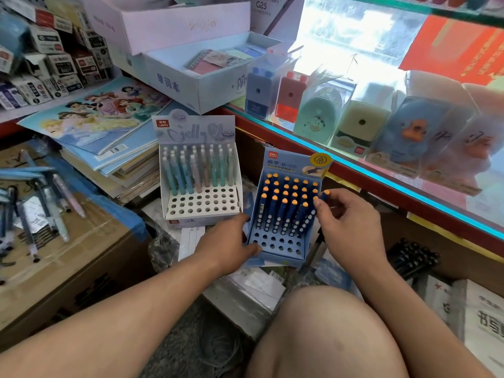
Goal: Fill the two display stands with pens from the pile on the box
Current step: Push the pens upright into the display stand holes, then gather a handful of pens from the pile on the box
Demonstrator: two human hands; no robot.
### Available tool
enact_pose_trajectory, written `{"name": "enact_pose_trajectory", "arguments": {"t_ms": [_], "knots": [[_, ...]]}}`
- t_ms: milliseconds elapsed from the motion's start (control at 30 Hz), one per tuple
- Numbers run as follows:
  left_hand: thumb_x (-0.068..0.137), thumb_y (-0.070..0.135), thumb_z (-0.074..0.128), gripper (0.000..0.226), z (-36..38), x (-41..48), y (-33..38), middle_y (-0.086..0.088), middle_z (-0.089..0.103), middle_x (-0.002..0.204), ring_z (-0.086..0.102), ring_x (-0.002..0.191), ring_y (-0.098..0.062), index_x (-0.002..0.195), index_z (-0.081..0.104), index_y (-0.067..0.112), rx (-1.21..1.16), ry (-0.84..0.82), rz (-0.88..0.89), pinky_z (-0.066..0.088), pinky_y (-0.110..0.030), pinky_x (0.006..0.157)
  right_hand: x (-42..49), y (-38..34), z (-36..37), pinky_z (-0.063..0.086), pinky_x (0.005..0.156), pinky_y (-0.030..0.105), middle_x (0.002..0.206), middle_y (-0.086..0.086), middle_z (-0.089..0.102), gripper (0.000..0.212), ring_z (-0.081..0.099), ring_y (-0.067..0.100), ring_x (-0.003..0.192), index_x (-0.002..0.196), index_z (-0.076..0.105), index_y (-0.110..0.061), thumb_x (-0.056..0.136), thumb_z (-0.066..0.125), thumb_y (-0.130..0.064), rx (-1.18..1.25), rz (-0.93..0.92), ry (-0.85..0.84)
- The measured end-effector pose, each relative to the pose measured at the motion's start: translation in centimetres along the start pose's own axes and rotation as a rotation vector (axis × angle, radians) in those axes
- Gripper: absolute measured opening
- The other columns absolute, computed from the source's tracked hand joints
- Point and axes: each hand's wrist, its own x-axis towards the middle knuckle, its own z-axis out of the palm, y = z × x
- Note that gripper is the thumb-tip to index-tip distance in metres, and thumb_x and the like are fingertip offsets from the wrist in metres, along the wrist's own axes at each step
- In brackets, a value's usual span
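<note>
I see my left hand (231, 241) at lower centre gripping the left edge of the blue display stand (281, 245), thumb on its front corner. My right hand (347, 223) is just right of that stand and pinches a navy pen (325, 195) near its orange tip, at the stand's right edge beside the last row. The blue stand's back rows hold navy, orange-tipped pens with dotted barrels; its front rows of holes are open.

The white display stand (201, 204) stands just left of it, touching neither hand. Pastel pens fill its back rows above round empty holes.

The pile of pens (51, 203) lies loose on the cardboard box (90, 257) at far left, well apart from both hands. A slumped stack of glossy notebooks (109, 148) sits between the box and the white stand. At right, a red-edged glass surface (409, 184) carries boxed sharpeners (354, 124) in clear plastic. My bare knee (327, 331) fills the lower centre, below the blue stand.
</note>
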Motion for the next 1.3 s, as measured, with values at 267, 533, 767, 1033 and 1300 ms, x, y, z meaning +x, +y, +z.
{"name": "enact_pose_trajectory", "arguments": {"t_ms": [267, 533, 767, 1033, 1300], "knots": [[0.085, 0.042, 0.079, 0.057, 0.4, 0.5, -0.5, 0.006, 0.069, 0.107, 0.066, 0.093, -0.017, 0.134, 0.053, 0.032, -0.027, -0.014, 0.013, 0.058, -0.038, 0.081, 0.1, 0.2, 0.2, 0.040, 0.063, 0.012, 0.086, -0.019, 0.066, 0.011, 0.061, -0.005, 0.080, 0.108, 0.070, -0.028, 0.100, 0.063, -0.027, -0.039, 0.000, -0.007], [0.087, 0.033, 0.080, 0.055, 0.5, 0.8, -0.9, 0.015, 0.063, 0.089, 0.064, 0.082, -0.006, 0.136, 0.055, 0.032, -0.124, -0.052, 0.017, 0.049, -0.027, 0.066, 0.4, 0.8, 0.5, 0.045, 0.065, 0.016, 0.090, -0.015, 0.067, 0.011, 0.062, -0.001, 0.084, 0.105, 0.064, -0.028, 0.096, 0.069, -0.024, -0.050, 0.083, -0.086], [0.087, 0.032, 0.080, 0.055, 0.6, 1.0, -1.2, 0.004, 0.070, 0.096, 0.066, 0.086, -0.011, 0.137, 0.057, 0.027, -0.142, -0.071, -0.008, 0.049, -0.027, 0.070, 0.9, 1.0, 1.1, 0.048, 0.065, 0.022, 0.088, -0.009, 0.070, 0.006, 0.065, 0.007, 0.083, 0.099, 0.072, -0.022, 0.095, 0.071, -0.026, -0.151, 0.131, -0.141], [0.087, 0.034, 0.079, 0.056, 0.2, 0.7, -1.1, 0.005, 0.068, 0.102, 0.065, 0.089, -0.012, 0.137, 0.055, 0.028, -0.115, -0.087, 0.003, 0.053, -0.029, 0.075, 0.5, -0.1, 0.5, 0.054, 0.067, 0.030, 0.085, -0.010, 0.066, 0.021, 0.063, 0.006, 0.078, 0.106, 0.062, -0.025, 0.092, 0.074, -0.035, -0.211, 0.172, -0.163], [0.091, 0.036, 0.074, 0.055, -6.3, -1.9, -1.6, 0.009, 0.062, 0.114, 0.063, 0.097, -0.009, 0.140, 0.052, 0.029, -0.071, 0.095, -0.027, 0.054, -0.029, 0.085, -1.3, -6.2, 0.7, 0.058, 0.075, 0.028, 0.087, -0.016, 0.066, 0.012, 0.063, 0.001, 0.081, 0.103, 0.065, -0.033, 0.093, 0.070, -0.039, -0.240, -0.284, -0.537]]}}
